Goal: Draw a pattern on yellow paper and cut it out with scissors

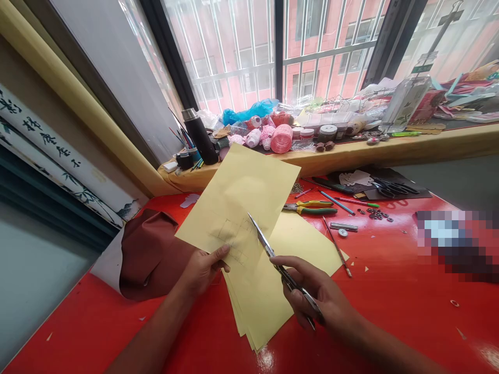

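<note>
My left hand [210,265] pinches the lower edge of a yellow paper sheet [249,176], thumb on top. Faint pencil outlines show on the sheet near that thumb. A pair of scissors [286,278] is in my right hand [315,296], with the blades pointing up and left over the sheet's right side. The blades look nearly closed; whether they touch the paper I cannot tell. Below the held sheet, a stack of more yellow sheets [268,317] lies on the red table [374,332].
Brown leather-like material [152,259] lies folded at left. Pliers [312,208], a pencil [337,246], pens and small round metal parts are at right. More scissors [393,187] rest on a black sheet. Along the windowsill [351,153] stand a black thermos [200,137], jars and yarn.
</note>
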The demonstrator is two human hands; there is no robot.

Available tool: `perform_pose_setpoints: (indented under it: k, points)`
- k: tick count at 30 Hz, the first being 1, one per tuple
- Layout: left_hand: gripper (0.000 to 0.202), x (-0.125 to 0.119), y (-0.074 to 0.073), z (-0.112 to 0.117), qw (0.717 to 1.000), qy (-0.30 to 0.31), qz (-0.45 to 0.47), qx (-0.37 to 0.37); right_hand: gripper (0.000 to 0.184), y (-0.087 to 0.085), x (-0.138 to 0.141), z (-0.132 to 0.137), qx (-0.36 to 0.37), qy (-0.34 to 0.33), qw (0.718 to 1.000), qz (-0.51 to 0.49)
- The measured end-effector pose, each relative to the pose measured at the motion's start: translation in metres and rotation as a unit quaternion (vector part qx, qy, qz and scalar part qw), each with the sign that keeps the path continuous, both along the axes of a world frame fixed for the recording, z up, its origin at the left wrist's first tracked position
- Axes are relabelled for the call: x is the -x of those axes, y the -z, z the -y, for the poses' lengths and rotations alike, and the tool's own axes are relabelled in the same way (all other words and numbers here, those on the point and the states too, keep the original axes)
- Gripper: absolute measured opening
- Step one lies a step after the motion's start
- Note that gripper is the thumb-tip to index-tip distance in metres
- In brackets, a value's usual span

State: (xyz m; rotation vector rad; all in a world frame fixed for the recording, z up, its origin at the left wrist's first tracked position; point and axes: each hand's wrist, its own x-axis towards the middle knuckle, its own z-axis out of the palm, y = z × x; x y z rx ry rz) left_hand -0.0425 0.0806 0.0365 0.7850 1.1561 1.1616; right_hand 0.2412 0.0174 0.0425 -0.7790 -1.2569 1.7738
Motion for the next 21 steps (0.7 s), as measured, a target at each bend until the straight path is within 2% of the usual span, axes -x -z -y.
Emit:
perform_pose_setpoints:
  k: [9,16,21]
  points:
    - [0.049,-0.0023,0.0009,-0.0008,1.000,-0.011,-0.004,-0.009,0.059,-0.0002,0.0004,0.0008,0.006,0.000,1.000,-0.007]
    - [0.043,0.0026,0.0051,-0.0014,1.000,-0.001,-0.024,0.010,0.059,-0.0016,-0.0002,0.0005,0.008,0.000,1.000,-0.009]
    - [0.042,0.0024,0.0027,0.0000,0.999,0.011,-0.030,0.016,0.055,-0.0010,-0.0004,0.0003,0.009,-0.003,1.000,-0.012]
